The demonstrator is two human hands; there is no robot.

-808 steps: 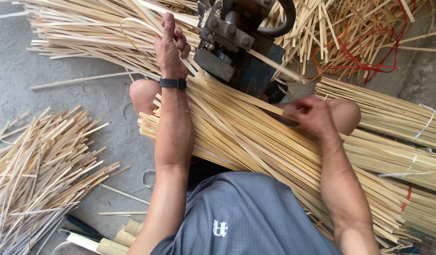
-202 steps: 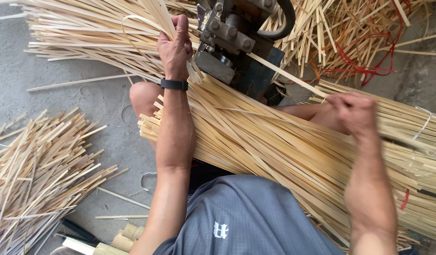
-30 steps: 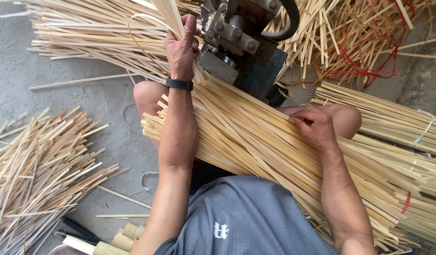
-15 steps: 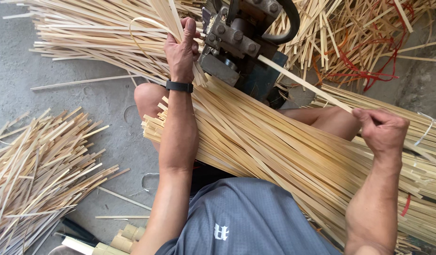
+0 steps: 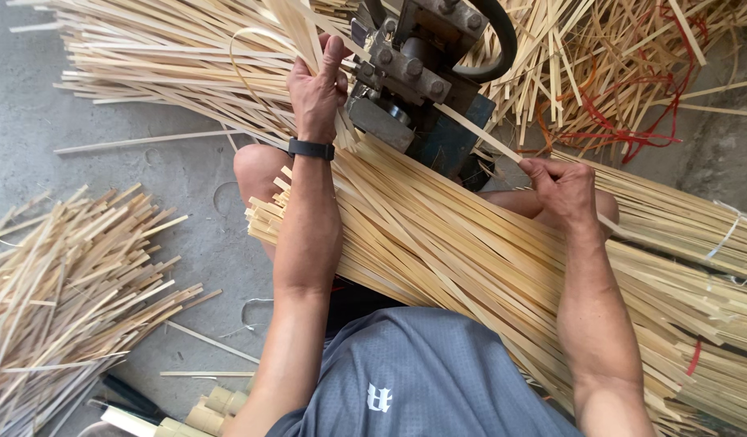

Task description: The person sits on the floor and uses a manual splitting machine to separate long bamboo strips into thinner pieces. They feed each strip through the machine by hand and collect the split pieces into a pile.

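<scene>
A thick bundle of long pale bamboo strips (image 5: pixel 470 267) lies across my knees. My left hand (image 5: pixel 315 85), with a black band on the wrist, grips thin strips (image 5: pixel 296 28) that stick out on the far side of a grey metal machine (image 5: pixel 406 73). My right hand (image 5: pixel 561 190) pinches a single bamboo strip (image 5: pixel 474 129) and holds it slanted into the machine's right side. Both forearms reach over the bundle.
A heap of thin strips (image 5: pixel 147 65) lies on the concrete floor (image 5: pixel 122 182) at the far left. Short cut pieces (image 5: pixel 66 283) pile at the near left. Tangled strips with red cord (image 5: pixel 624 89) sit at the far right, and tied bundles (image 5: pixel 697 235) lie to the right.
My right hand has moved from the bundle at the far right back toward the machine, now holding one strip at its side. My left hand has stayed by the machine's outlet.
</scene>
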